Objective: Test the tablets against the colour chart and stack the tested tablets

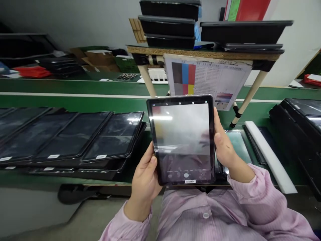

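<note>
Right now both hands hold 1 tablet up above the green table. The left hand wraps its lower left edge; the right hand wraps its right edge. Its long side stands up and down, lit screen facing the person. With only the edges held, it could slip and fall onto the stacked tablets nearby.

Pink pinstriped long-sleeved shirt with a white button.

Stacked tablets crowd the left, foam strip the right; green belt beyond lies open.
</note>
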`<state>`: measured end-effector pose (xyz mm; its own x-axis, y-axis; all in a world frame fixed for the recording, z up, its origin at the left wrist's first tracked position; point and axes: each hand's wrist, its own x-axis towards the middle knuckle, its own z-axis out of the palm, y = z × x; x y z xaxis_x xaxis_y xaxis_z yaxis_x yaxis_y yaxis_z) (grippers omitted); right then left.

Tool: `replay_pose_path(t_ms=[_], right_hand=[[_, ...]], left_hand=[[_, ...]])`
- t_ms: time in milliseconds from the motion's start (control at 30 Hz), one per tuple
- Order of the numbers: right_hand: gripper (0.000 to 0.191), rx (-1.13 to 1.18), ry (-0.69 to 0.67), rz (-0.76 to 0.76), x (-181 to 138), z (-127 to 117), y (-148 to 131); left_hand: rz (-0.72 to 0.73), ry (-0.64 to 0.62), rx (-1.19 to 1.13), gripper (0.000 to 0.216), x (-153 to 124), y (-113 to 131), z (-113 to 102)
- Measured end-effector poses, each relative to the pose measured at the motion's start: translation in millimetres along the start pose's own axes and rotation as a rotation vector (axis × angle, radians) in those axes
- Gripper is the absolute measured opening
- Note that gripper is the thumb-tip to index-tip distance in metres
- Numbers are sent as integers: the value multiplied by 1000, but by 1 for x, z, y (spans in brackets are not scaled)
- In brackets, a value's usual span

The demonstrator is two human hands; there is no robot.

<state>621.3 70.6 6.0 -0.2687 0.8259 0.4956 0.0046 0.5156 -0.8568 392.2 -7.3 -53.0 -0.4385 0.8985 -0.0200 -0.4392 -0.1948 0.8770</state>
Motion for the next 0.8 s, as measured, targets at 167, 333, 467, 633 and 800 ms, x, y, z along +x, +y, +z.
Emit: replay_pose_path(t_ms=[167,333,467,633,800], right_hand=[[96,36,96,173,-2,-26,35],[85,-679,-54,392,12,-61,89],[59,-907,-109,534,28,-64,123],[45,-1004,-130,633,50,-57,148],[53,-908,-50,672,69,-59,148]], left_hand=[[-215,42,168,76,18,14,-37],[-202,148,502,59,63,-8,-67],[-87,184,604,37,78,-15,-67],[229,-46,834,26,8,-34,-71],[-681,-324,465,36,-64,-92,-53]])
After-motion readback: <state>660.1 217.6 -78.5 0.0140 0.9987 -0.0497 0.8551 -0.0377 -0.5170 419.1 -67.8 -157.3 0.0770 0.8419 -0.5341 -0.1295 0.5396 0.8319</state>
